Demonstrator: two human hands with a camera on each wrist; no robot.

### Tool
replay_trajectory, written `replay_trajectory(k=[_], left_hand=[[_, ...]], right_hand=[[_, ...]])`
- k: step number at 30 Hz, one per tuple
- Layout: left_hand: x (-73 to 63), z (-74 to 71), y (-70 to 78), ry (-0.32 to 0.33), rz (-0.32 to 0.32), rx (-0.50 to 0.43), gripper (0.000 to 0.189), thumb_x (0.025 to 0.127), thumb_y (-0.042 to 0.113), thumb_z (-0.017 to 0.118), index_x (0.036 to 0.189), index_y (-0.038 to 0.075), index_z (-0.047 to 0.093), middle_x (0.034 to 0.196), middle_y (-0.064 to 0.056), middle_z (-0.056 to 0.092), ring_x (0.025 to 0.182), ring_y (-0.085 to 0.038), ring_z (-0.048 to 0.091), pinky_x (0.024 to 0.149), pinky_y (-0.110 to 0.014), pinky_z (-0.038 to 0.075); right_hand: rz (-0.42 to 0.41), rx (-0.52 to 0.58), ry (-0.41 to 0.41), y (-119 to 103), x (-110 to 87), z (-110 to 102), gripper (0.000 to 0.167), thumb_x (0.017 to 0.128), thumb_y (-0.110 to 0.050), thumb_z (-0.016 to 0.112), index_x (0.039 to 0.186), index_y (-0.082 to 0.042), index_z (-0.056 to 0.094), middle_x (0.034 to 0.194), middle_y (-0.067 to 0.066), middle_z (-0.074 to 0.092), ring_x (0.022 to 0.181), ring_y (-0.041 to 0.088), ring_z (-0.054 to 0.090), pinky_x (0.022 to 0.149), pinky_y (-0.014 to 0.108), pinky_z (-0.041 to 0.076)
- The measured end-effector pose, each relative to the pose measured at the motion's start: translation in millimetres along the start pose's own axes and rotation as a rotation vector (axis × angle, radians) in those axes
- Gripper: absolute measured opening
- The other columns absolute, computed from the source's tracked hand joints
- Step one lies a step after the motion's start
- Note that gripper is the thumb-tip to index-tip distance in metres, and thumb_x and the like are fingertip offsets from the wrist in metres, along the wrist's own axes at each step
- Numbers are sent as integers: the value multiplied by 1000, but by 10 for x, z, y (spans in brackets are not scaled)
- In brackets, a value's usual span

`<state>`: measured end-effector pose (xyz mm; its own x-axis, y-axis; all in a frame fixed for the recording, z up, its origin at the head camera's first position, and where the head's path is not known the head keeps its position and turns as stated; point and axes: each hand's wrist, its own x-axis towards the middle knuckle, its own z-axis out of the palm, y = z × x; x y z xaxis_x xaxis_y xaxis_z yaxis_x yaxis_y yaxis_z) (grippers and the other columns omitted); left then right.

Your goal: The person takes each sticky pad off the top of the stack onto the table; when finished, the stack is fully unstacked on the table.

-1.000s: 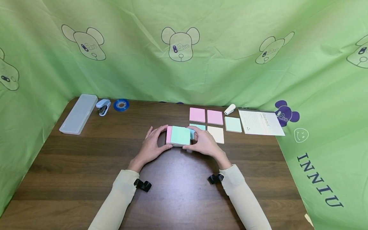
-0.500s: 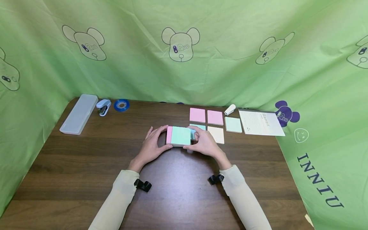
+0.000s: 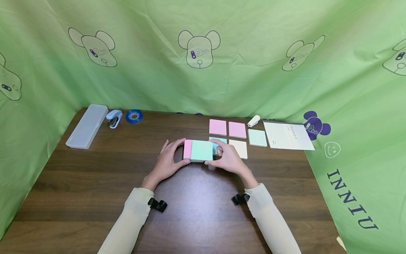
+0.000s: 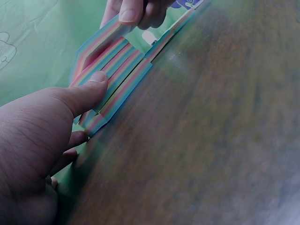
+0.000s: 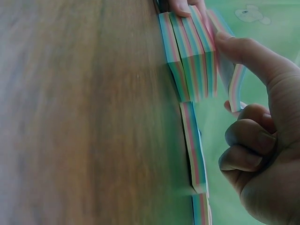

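In the head view my left hand [image 3: 168, 158] holds the left side of a stack of sticky note pads with a pink pad [image 3: 188, 150] showing. Striped layers of the stack [image 4: 124, 72] stand out in the left wrist view, my left thumb against their near side. A mint-topped sticky note pad [image 3: 202, 150] overlaps the pink one, offset to the right. My right hand [image 3: 229, 157] pinches this mint pad between thumb and fingers. The right wrist view shows the pinched pad [image 5: 237, 86] tilted, with a gap opening between it and the stack.
Right of the stack lie pink pads [image 3: 217, 127], a mint pad [image 3: 257, 137], a cream pad [image 3: 238, 149] and a partly hidden teal pad [image 3: 219, 140]. A notepad [image 3: 287, 135] and small white object [image 3: 253, 121] sit beyond. A plastic case [image 3: 87, 126], stapler [image 3: 114, 118] and blue tape roll [image 3: 134, 116] stand back left.
My right hand has shifted slightly right with the mint pad, uncovering a wider strip of the pink pad. The left hand has stayed in place.
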<state>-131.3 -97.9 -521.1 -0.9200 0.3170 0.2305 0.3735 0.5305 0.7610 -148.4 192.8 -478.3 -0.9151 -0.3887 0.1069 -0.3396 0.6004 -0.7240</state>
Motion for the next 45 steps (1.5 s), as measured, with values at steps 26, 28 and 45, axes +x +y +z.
replay_trajectory(k=[26,28,45], left_hand=[[-4,-10,-5,-13,-19,-1,88,95,33,91,167,10,47,164,-12,58,157,-33,47,140,-53,5],[-1,-6,-14,-13,-21,0,88,94,33,91,167,10,47,164,-12,58,157,-33,47,140,-53,5],[-2,-11,16,-15,-21,5,88,95,32,91,168,10,46,165,-11,57,157,-33,47,140,-53,5]], right_hand=[[-14,24,31,166,-191,-209,81,75,-20,105,146,-9,68,74,-12,32,70,5,31,70,27,36],[-6,13,26,178,-203,-226,81,75,-21,105,147,-10,68,75,-12,32,70,4,30,70,28,36],[0,-16,30,280,-348,-386,80,76,-21,104,147,-13,68,75,-13,31,70,4,31,74,29,39]])
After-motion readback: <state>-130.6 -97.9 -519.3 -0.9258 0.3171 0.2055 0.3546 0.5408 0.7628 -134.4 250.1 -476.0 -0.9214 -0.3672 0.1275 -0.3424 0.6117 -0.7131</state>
